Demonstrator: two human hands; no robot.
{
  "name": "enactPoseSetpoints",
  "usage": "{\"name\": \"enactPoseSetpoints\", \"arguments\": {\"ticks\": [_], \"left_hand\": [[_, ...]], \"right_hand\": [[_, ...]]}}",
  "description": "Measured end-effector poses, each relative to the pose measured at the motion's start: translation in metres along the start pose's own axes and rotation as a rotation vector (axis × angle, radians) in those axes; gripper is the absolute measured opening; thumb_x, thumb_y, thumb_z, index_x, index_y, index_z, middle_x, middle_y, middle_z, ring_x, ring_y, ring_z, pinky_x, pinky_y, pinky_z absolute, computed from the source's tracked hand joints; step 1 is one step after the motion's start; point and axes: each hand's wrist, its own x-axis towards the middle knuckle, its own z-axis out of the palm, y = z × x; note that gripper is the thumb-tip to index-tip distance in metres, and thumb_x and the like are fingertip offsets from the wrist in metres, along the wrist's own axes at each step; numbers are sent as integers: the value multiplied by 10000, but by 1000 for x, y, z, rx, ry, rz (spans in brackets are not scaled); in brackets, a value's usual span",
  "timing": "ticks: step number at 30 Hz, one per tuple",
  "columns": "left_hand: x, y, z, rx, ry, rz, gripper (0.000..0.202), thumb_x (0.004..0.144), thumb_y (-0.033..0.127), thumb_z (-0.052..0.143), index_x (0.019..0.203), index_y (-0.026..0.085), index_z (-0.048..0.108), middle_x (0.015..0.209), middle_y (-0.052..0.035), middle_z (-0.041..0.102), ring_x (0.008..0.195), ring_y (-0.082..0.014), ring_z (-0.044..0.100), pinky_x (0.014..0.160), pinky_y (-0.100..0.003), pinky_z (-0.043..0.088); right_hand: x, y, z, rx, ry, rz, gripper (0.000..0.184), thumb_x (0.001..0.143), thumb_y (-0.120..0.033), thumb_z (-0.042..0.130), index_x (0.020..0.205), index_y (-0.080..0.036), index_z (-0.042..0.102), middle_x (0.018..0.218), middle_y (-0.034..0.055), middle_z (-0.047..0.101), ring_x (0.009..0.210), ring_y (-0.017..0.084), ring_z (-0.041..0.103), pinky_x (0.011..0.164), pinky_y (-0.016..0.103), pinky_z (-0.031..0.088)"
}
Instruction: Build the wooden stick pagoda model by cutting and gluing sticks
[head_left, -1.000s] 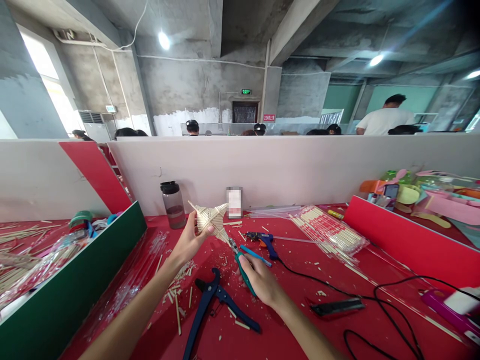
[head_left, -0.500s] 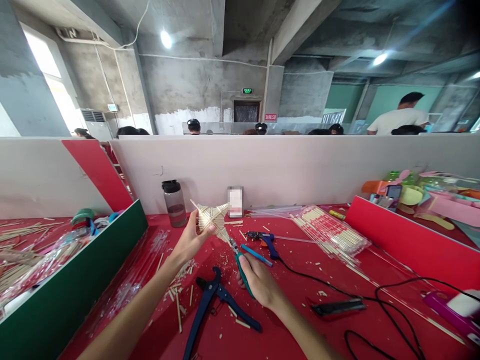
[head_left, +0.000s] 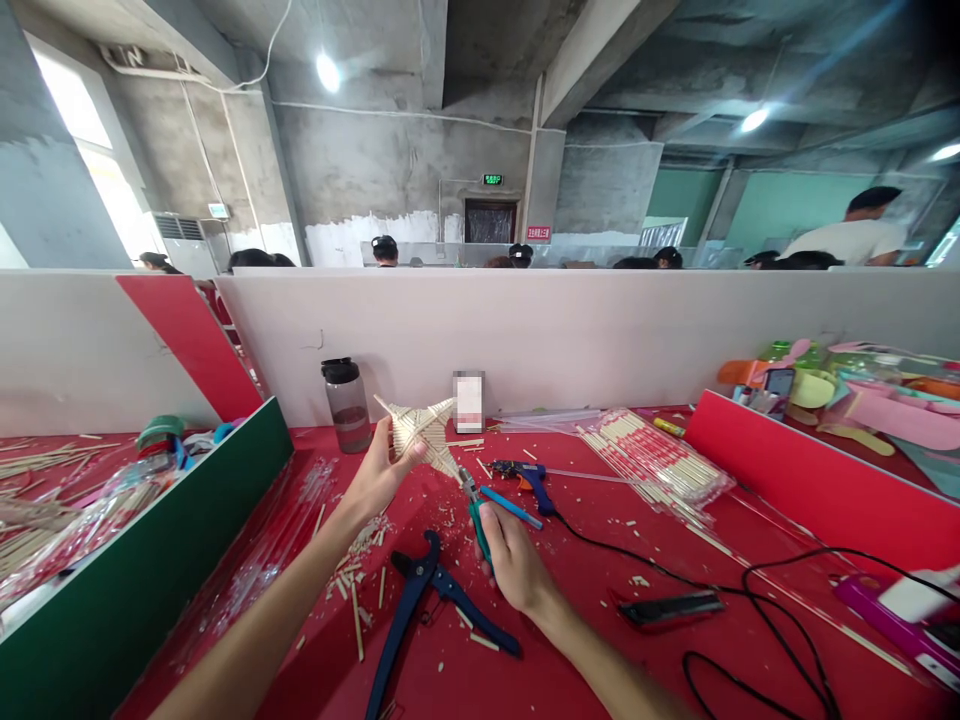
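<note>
1. To work well here, I would keep the star-shaped stick piece [head_left: 426, 437] steady and let only the green-handled pliers [head_left: 472, 503] move, so the joined sticks are not levered apart.
2. It seems best to line the pliers' nose up with the lowest point of the piece, take only the stick end, and squeeze evenly; whether the jaws have closed on anything is too small to tell.
3. The piece is held up above the red surface [head_left: 585, 650], in front of the pale partition [head_left: 585, 340], its lower point right at the pliers' nose; touching or just apart, I cannot tell.
4. The left hand [head_left: 379, 478] pinches the piece at its left side, thumb across the near face, fingers mostly hidden behind; that forearm reaches up from the lower left.
5. The right hand [head_left: 517, 562] is wrapped around the pliers' handles, nose angled up and left, forearm coming from the lower right.
6. The blue cutter [head_left: 412, 595] lies below, between the forearms.
</note>
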Motion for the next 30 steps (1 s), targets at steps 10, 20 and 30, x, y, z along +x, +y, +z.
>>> {"name": "enactPoseSetpoints", "arguments": {"ticks": [10,20,30], "left_hand": [[-3,4,-1,31,22,27,708,820,448,710,1421,219,415,1397,-124,574,1303,-348,528,1109,-505,394],[-1,7,-4,47,-21,22,623,848,461,688,1371,239,434,1394,-107,578,1301,-330,536,1111,-493,387],[1,0,-4,32,-37,12,669,861,447,681,1417,216,389,1434,-126,543,1341,-328,498,1110,-492,393]], "right_hand": [[4,6,-10,209,-148,148,513,923,-740,363,843,-248,486,735,-10,586,572,174,588,493,287,471],[2,-6,-13,351,-155,226,496,880,-723,464,874,-240,576,880,56,689,804,237,681,728,398,582],[2,-4,-12,339,-131,201,487,892,-711,464,862,-241,587,849,53,689,808,242,684,713,391,582]]}}
